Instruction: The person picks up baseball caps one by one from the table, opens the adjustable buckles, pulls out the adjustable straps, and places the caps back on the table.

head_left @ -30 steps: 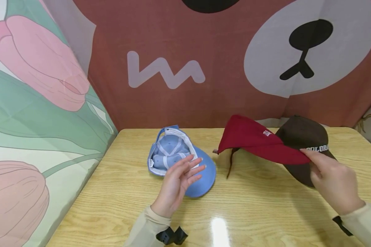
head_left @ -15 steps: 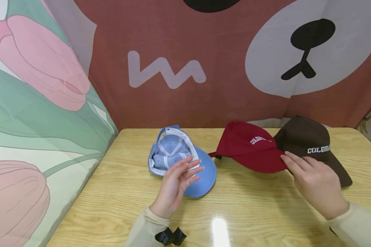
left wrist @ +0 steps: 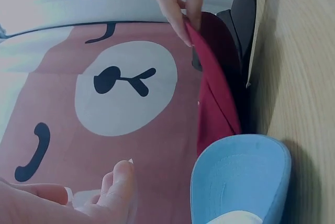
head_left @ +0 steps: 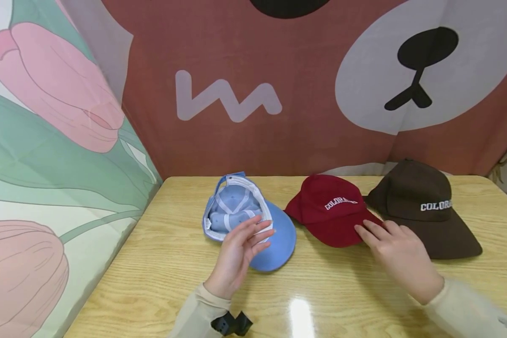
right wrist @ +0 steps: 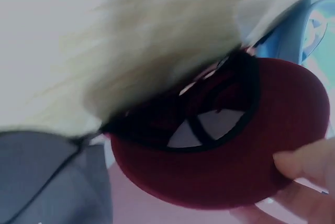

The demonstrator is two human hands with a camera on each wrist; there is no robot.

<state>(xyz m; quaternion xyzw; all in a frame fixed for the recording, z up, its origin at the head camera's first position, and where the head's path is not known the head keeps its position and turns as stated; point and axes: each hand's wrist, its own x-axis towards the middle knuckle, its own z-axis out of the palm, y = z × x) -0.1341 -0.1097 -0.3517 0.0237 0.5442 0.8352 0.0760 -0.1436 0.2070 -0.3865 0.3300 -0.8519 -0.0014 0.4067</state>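
A red baseball cap (head_left: pixel 338 211) with white lettering stands crown up between the other two caps. My right hand (head_left: pixel 399 258) pinches its brim at the right edge; in the right wrist view the thumb (right wrist: pixel 301 164) lies on the brim's underside. Further left, a light blue cap (head_left: pixel 279 239) lies with its hollow inside facing up and its brim to the right. My left hand (head_left: pixel 241 253) hovers in front of the blue cap, palm turned inward, fingers extended and holding nothing. Whether it touches the blue brim cannot be told from the head view.
A dark brown cap (head_left: pixel 422 197) with white lettering sits at the right, close beside the red one. All three caps are on a wooden table (head_left: pixel 152 281). Behind it hangs a cloth (head_left: pixel 236 150) with a bear face, and a flower-printed cloth (head_left: pixel 34 178) hangs at the left.
My right hand has moved left and down, bringing the red cap away from the brown cap and lower, its lettering turned forward. More of the brown brim shows. The left hand is almost still.
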